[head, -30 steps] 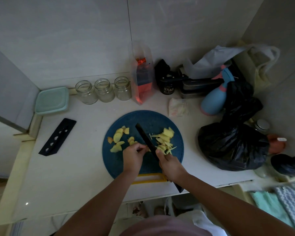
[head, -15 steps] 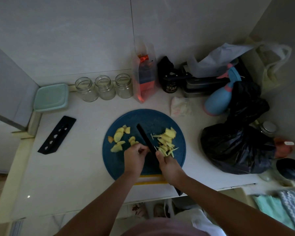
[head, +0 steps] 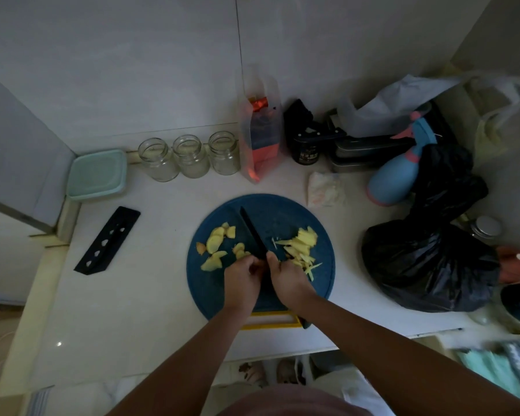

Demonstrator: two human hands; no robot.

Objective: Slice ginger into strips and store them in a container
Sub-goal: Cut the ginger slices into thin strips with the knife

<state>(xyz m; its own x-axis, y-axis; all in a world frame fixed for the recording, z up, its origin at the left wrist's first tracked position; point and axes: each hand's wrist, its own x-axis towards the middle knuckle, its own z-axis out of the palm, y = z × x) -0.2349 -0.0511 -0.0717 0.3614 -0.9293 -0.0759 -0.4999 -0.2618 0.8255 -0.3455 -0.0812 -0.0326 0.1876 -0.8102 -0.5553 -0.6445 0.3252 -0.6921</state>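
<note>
A round blue cutting board [head: 285, 214] lies on the white counter. Flat ginger slices [head: 216, 241] lie on its left half, and a heap of thin ginger strips [head: 301, 247] on its right half. My right hand [head: 288, 277] grips the handle of a black knife [head: 252, 232], whose blade points away from me between the two piles. My left hand [head: 243, 277] has its fingers curled down beside the blade on a ginger piece that is mostly hidden. A light green lidded container [head: 96, 175] stands at the back left.
Three open glass jars [head: 189, 156] stand along the back wall beside an orange pouch [head: 260, 139]. A black knife sheath [head: 108, 240] lies left of the board. A black plastic bag [head: 427, 259] and a blue spray bottle [head: 400, 172] crowd the right side.
Both hands stay at the near side of the board with the knife between the piles. The camera has shifted slightly; the piles look the same.
</note>
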